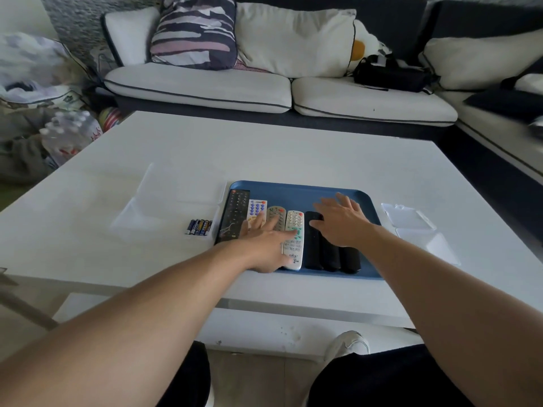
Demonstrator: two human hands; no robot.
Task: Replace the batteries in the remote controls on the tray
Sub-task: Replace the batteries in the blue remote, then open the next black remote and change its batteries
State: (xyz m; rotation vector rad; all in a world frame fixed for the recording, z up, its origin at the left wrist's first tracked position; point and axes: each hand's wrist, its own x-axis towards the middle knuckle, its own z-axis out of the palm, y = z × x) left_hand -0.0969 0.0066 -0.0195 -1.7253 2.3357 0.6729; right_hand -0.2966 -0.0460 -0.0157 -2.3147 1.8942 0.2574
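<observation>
A blue tray (296,190) on the white table holds several remote controls side by side. From the left lie a long black remote (233,211), a white one with blue buttons (256,207), a grey one (277,214), a white one with green buttons (293,239) and black remotes (330,257). My left hand (266,240) rests flat, fingers spread, over the white and grey remotes. Over the black remotes lies my right hand (340,220), also flat with fingers apart. Neither hand grips anything. Several batteries (199,227) lie in a row left of the tray.
A clear plastic lidded box (164,207) sits open left of the tray, with the batteries in it. Another clear plastic case (411,221) lies right of the tray. A sofa with cushions stands behind the table. A pack of water bottles (69,133) sits on the floor, left.
</observation>
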